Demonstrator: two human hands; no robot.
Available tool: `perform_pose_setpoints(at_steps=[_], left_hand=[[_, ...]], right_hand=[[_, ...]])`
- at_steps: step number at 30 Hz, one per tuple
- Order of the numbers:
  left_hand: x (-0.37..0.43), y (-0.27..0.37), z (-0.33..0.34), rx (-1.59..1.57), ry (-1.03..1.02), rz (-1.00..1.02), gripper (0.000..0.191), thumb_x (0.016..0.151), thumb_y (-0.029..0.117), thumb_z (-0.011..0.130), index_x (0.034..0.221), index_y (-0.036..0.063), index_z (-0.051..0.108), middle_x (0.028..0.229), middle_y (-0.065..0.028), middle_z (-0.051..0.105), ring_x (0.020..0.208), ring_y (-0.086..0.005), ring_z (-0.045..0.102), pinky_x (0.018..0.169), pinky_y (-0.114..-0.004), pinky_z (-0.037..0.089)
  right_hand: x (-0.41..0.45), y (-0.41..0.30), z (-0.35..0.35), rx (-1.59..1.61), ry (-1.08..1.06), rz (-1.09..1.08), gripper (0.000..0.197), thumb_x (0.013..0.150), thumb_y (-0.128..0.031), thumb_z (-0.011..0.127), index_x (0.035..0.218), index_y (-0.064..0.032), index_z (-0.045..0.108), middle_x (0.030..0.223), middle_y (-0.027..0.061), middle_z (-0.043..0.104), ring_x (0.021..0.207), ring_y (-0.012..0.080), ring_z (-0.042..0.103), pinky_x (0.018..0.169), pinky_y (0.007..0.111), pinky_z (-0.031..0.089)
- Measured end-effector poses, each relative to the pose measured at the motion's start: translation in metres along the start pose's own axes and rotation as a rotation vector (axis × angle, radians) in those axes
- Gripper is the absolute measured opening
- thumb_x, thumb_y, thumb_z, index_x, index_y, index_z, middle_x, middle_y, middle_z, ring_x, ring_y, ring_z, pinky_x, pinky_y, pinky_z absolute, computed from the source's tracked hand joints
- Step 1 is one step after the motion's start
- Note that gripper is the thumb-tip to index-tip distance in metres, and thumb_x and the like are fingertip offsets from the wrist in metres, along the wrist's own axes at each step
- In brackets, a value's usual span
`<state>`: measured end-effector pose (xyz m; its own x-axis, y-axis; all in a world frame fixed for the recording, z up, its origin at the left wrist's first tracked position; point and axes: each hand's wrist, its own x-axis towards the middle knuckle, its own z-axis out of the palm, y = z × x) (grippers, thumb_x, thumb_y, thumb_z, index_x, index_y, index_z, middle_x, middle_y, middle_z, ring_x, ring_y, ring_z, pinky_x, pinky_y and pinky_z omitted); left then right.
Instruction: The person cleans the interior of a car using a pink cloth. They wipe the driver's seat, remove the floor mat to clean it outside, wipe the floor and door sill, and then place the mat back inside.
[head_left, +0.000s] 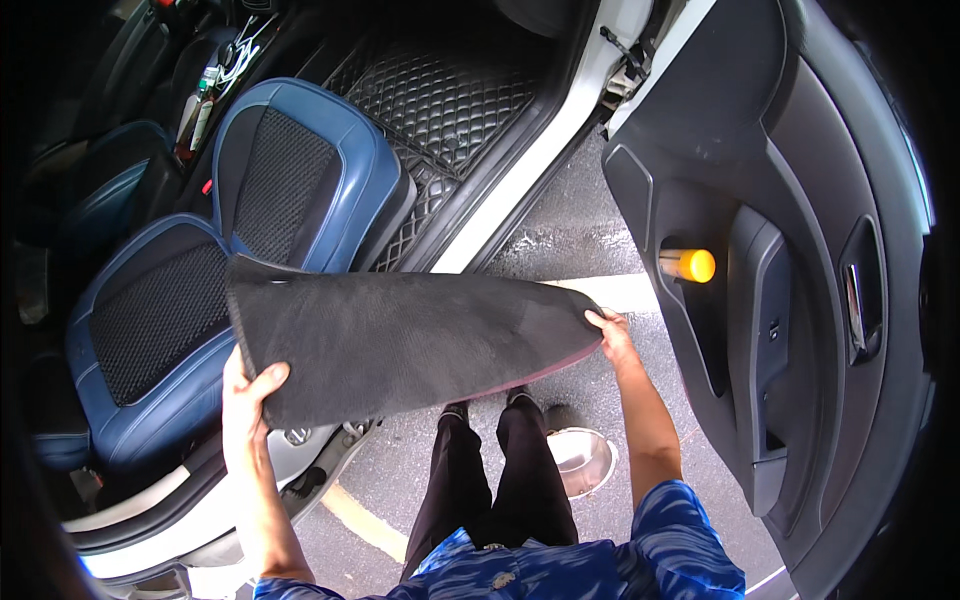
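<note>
A dark grey floor mat (405, 337) with a reddish lower edge is stretched out in the air between my two hands. My left hand (251, 386) grips its wide end, thumb on top and fingers underneath. At the narrower, rounded end, my right hand (611, 334) pinches the rim. Behind the mat's left part is the blue and black car seat (285, 165), partly covered by it. Inside the front footwell lies a black quilted floor liner (450, 112).
The open car door (817, 225) stands on the right, a yellow-capped container (697, 265) in its pocket. A metal bucket (585, 461) sits on the pavement beside my legs. The white door sill (510, 202) runs along the car's opening. Bottles (196, 112) and white cables (241, 56) lie by the console.
</note>
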<state>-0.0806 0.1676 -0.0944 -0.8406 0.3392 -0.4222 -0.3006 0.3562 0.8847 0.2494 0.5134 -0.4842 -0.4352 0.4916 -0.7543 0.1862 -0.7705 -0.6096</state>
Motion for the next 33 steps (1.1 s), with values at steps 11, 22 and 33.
perform_pose_setpoints(at_steps=[11, 22, 33], left_hand=[[-0.007, 0.01, -0.006, -0.423, 0.089, -0.062, 0.063, 0.065, 0.0, 0.074, 0.123, 0.0, 0.05, 0.11, -0.0107, 0.061, 0.096, -0.0211, 0.06, 0.087, -0.031, 0.048], [0.05, 0.061, 0.043, -0.355, -0.08, 0.137, 0.082, 0.063, 0.0, 0.074, 0.136, 0.0027, 0.037, 0.117, -0.0111, 0.057, 0.105, -0.0213, 0.056, 0.096, -0.034, 0.041], [0.151, 0.102, 0.038, -0.225, -0.238, 0.517, 0.083, 0.068, 0.001, 0.066, 0.142, -0.0008, 0.026, 0.135, -0.0157, 0.044, 0.127, -0.0236, 0.041, 0.106, -0.034, 0.03]], right_hand=[[-0.03, -0.017, 0.024, 0.574, -0.225, -0.043, 0.033, 0.089, -0.009, 0.055, 0.121, -0.0147, 0.054, 0.121, -0.0005, 0.057, 0.116, 0.0169, 0.05, 0.1, 0.036, 0.039], [0.021, -0.043, 0.062, 0.345, -0.161, 0.086, 0.028, 0.085, -0.005, 0.062, 0.112, -0.0115, 0.058, 0.11, 0.0044, 0.062, 0.107, 0.0221, 0.057, 0.094, 0.039, 0.045], [0.108, -0.119, 0.16, 0.181, -0.151, -0.145, 0.049, 0.089, -0.013, 0.057, 0.135, -0.0104, 0.039, 0.128, 0.0074, 0.051, 0.118, 0.0263, 0.048, 0.103, 0.042, 0.037]])
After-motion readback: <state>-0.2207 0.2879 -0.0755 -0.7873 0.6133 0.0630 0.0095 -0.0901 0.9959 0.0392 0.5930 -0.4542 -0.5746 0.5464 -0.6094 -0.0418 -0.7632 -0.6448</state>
